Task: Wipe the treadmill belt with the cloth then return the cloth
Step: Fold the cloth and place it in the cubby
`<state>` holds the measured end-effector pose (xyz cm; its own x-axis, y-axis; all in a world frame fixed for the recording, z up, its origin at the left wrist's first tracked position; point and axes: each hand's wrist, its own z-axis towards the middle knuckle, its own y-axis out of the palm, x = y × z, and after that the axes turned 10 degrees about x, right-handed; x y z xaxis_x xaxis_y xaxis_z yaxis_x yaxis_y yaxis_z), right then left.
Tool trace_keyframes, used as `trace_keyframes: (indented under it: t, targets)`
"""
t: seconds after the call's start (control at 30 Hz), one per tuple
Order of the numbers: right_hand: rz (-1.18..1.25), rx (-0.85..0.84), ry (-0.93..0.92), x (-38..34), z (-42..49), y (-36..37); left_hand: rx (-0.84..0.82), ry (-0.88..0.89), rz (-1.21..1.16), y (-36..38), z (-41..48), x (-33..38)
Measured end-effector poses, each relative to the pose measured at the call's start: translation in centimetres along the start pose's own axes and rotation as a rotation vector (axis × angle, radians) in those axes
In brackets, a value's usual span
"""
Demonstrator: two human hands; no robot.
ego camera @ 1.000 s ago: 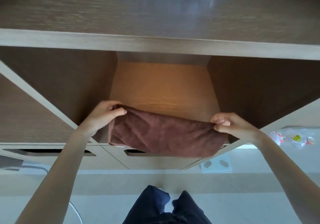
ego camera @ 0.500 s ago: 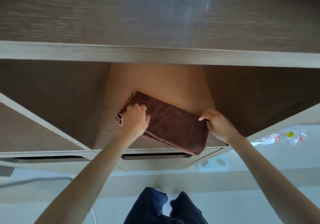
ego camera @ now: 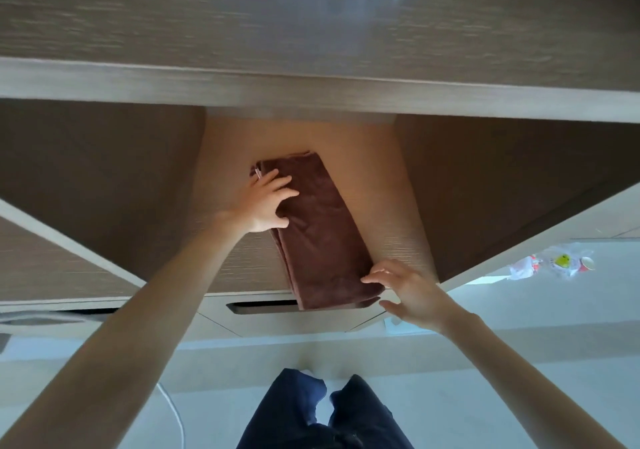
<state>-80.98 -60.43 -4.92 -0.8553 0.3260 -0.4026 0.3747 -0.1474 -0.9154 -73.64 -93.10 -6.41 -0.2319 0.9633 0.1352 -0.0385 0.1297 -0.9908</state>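
A soft brown cloth, folded into a long rectangle, lies slantwise on the smooth wood-grain shelf, its near end just over the front edge, with bare wood on both sides. The left hand presses its far end with spread fingers. The right hand touches the near corner with straight fingertips.

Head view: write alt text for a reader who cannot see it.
A folded brown cloth lies on a wooden shelf, its near end at the front edge. The left hand rests on its far end; the right hand, fingers spread, touches its near corner.
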Motion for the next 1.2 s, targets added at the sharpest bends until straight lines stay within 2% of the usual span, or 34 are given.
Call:
trace_keyframes:
  t: [0.1, 0.17, 0.23, 0.37, 0.47, 0.57, 0.67, 0.8, 0.9, 1.03, 1.2]
  targets:
    - [-0.140, 0.075, -0.132, -0.2, 0.0, 0.2, 0.319, 0.128, -0.022, 1.0, -4.7, 3.8]
    - [-0.217, 0.086, -0.174, -0.2, -0.2, 0.6, 0.438, 0.226, -0.140, 2.4, -9.1, 7.1]
    - [-0.257, 0.127, -0.212, 0.0, -0.2, 1.1, 0.449, 0.261, -0.151, 4.1, -12.1, 9.4]
    - [-0.280, 0.226, -0.327, 0.2, 1.0, 1.1, 0.354, 0.140, -0.030, 6.0, -13.5, 11.1]
    - [-0.305, 0.187, -0.372, 0.4, 1.4, 0.8, 0.498, 0.158, 0.056, 7.0, -13.0, 11.5]
    - [-0.336, 0.155, -0.342, 0.6, 1.3, 0.6, 0.627, 0.175, 0.083, 7.3, -12.7, 11.4]
    - [-0.354, 0.203, -0.315, 0.3, 1.2, 0.7, 0.598, 0.169, 0.030, 6.6, -12.8, 11.2]
    - [-0.309, 0.260, -0.315, -0.4, 1.2, 0.4, 0.425, 0.130, -0.145, 5.0, -13.6, 10.8]
    - [-0.156, 0.303, -0.244, -0.9, 0.7, -0.3, 0.435, 0.116, -0.204, 4.3, -14.3, 10.5]
    - [0.093, 0.331, -0.171, -2.0, 0.4, -0.9, 0.427, 0.081, -0.165, 4.7, -15.5, 11.0]
    - [0.201, 0.315, -0.165, -3.5, 1.9, -2.3, 0.440, -0.109, -0.148, 4.3, -15.2, 12.8]
